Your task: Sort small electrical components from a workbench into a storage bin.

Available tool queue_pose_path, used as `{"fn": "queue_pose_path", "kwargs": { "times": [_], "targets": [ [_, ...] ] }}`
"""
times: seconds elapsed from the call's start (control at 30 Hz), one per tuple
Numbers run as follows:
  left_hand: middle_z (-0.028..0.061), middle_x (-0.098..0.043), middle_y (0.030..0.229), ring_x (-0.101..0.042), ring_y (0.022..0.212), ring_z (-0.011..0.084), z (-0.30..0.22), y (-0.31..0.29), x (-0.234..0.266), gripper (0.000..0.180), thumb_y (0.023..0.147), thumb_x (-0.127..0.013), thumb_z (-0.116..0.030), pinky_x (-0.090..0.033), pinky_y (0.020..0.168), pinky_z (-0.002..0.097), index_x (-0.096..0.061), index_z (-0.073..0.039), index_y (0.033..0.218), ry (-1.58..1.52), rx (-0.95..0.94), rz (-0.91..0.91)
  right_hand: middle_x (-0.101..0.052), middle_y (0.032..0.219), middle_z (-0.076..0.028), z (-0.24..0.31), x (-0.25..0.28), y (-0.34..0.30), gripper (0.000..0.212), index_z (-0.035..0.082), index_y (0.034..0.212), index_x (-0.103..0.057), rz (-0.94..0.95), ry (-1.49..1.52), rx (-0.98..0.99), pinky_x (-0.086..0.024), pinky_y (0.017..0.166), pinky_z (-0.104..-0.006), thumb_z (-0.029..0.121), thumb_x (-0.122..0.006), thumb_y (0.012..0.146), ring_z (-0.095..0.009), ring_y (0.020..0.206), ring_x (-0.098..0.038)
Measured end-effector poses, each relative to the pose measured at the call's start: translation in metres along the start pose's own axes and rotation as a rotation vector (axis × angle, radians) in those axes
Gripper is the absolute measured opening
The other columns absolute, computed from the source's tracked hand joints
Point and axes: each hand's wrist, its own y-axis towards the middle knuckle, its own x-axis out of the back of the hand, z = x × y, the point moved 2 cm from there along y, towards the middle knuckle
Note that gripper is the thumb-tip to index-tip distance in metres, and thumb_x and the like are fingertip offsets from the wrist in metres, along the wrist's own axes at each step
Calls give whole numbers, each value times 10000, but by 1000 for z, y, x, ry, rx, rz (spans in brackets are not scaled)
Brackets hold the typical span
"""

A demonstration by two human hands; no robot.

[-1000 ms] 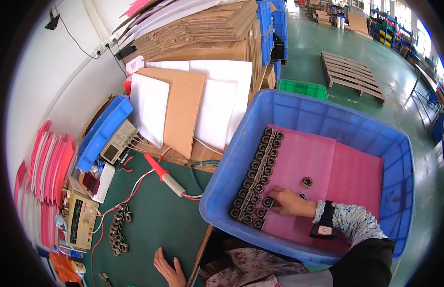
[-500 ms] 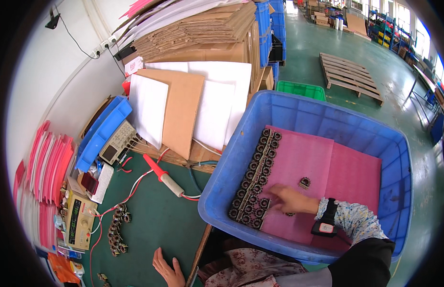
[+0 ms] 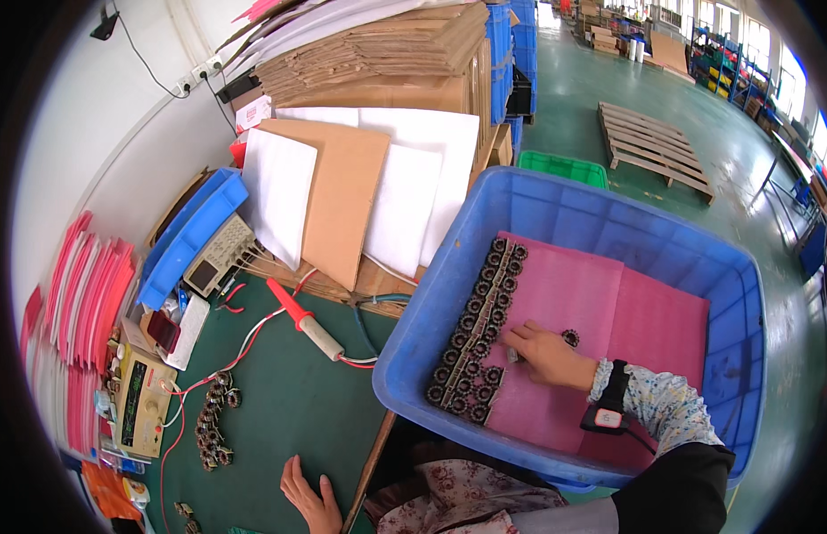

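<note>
My right hand (image 3: 549, 358) reaches into a big blue plastic bin (image 3: 405, 347), its fingers closed on a small toroidal coil (image 3: 513, 355) that is mostly hidden. Below it lies a pink foam sheet (image 3: 560, 276). Rows of dark toroidal coils (image 3: 471, 334) are packed along the sheet's left side, just left of my fingertips. A loose coil (image 3: 570, 337) sits on the foam right beside my hand. My left hand (image 3: 312, 498) rests at the edge of the green tabletop (image 3: 289, 409), fingers apart, holding nothing. Farther left on that table is a cluster of coils (image 3: 214, 423).
On the table are a red-tipped probe (image 3: 302, 319) with wires, a yellow bench instrument (image 3: 145, 405) and an oscilloscope (image 3: 218, 256). Pink and white foam sheets (image 3: 84, 303) stand at left; cardboard (image 3: 329, 191) leans behind. A wooden pallet (image 3: 654, 147) lies on the floor.
My right hand has moved slightly up and right and now grips a coil; the coil that lay below it on the foam no longer shows. My left hand stays in place.
</note>
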Motion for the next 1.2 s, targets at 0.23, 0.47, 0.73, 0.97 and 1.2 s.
{"fn": "queue_pose_path", "kwargs": {
  "times": [0.23, 0.47, 0.73, 0.97, 1.2],
  "targets": [
    [214, -467, 1215, -435, 1098, 391, 7, -3, -5, 415, 890, -538, -189, -341, 933, 481, -442, -15, 1254, -51, -2, -20, -538, 1059, -133, -6, -13, -4, 541, 50, 1111, -511, 20, 108, 192, -438, 842, -385, -16, -641, 589, -314, 1003, -502],
    [201, -467, 1222, -436, 1098, 390, 4, -1, -1, 390, 892, -531, -188, -344, 930, 483, -463, -19, 1236, -42, -11, -18, -525, 1116, -138, 0, -20, -5, 508, 68, 1114, -541, 15, 278, -34, -409, 917, -393, -44, -595, 622, -345, 1060, -481],
    [198, -463, 1229, -435, 1102, 388, 5, -1, -4, 393, 885, -535, -186, -342, 934, 476, -466, -25, 1237, -56, -15, -20, -528, 1099, -161, -16, -16, -6, 481, 53, 1098, -545, -22, 278, 23, -412, 902, -409, -53, -588, 631, -346, 1060, -472],
    [187, -459, 1241, -428, 1112, 383, 2, 0, -2, 389, 882, -536, -183, -330, 947, 476, -470, -34, 1235, -43, 0, 3, -576, 970, -184, -21, -32, -6, 375, -5, 1011, -580, -57, 257, -274, -482, 772, -393, -59, -582, 639, -339, 872, -568],
    [182, -460, 1240, -429, 1109, 383, 1, 0, 0, 383, 882, -536, -193, -330, 946, 477, -478, -40, 1228, -30, -17, -7, -599, 949, -178, -15, -36, -2, 399, 34, 1027, -600, -140, 434, -162, -483, 788, -379, -74, -573, 643, -331, 882, -584]
  ]
}}
